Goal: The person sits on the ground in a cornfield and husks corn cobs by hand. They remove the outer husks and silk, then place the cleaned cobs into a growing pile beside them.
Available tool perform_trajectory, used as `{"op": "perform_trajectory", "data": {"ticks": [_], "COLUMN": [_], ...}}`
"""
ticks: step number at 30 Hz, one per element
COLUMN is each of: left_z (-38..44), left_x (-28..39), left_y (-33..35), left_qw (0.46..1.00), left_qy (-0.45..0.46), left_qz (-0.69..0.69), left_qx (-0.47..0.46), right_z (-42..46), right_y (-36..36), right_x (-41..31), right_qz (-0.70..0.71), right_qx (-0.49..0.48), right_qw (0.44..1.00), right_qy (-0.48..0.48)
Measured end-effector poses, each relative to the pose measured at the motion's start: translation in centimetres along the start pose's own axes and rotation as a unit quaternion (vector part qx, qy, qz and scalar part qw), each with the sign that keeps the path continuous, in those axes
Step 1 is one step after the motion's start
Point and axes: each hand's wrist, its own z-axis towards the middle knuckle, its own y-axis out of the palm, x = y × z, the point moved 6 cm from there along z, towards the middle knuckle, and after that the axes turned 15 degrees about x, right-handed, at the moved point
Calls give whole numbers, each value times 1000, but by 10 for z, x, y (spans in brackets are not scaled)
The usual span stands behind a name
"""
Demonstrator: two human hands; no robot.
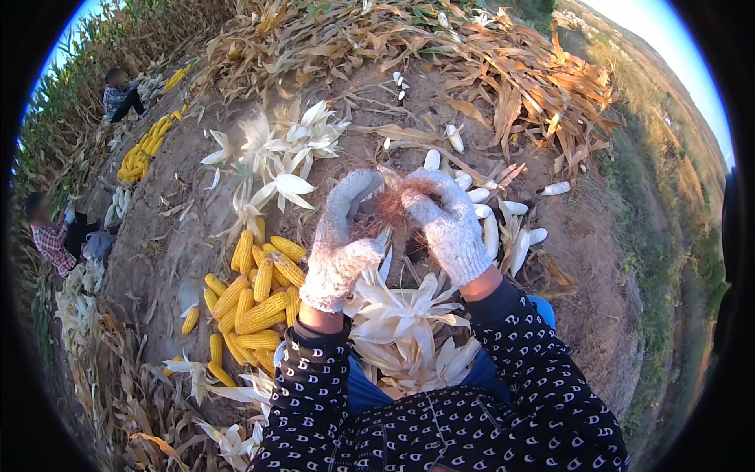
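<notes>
Both my hands wear pale knitted gloves. My left hand [341, 251] is curved like a C, its thumb apart from its fingers, with nothing solid in it. Bunched reddish-brown corn silk [394, 203] is pinched in the curled fingers of my right hand [448, 227], and loose strands stretch toward the left glove. Below the hands, peeled pale corn husks [407, 321] lie heaped between my legs. A pile of bare yellow corn cobs [253, 310] rests just left of my left wrist. Ears still in whitish husks [491, 233] lie scattered beyond and right of my right hand.
More opened husks [289, 150] lie on the soil ahead. Dry corn stalks [531, 88] are heaped across the far side. Two people [121, 97] sit at the left, near a row of yellow cobs [144, 147]. A grassy slope [655, 295] drops off at the right.
</notes>
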Motion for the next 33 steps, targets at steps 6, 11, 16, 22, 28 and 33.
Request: {"op": "perform_trajectory", "data": {"ticks": [6, 11, 16, 22, 28, 33], "left_z": [5, 5, -3, 6, 9, 17], "left_x": [-13, -18, -18, -22, -33, -38], "left_y": [-10, -2, 9, 0, -32, -16], "left_qw": [952, 970, 971, 952, 924, 928], "left_qy": [-141, -113, -114, -165, -178, -165], "left_qz": [-218, -164, -190, -223, -236, -255], "left_qx": [160, 136, 89, 129, 242, 215], "right_z": [-6, -31, -20, 10, 8, -29], "right_y": [11, 29, 21, -11, -16, 15], "right_x": [-22, -46, -12, 1, -11, -22], "right_qz": [-76, -202, -204, 138, 374, 205], "right_qx": [-66, -67, -45, 5, -70, -270], "right_qw": [991, 941, 958, 985, 909, 933], "right_qy": [-92, -263, -198, 108, 173, 119]}}
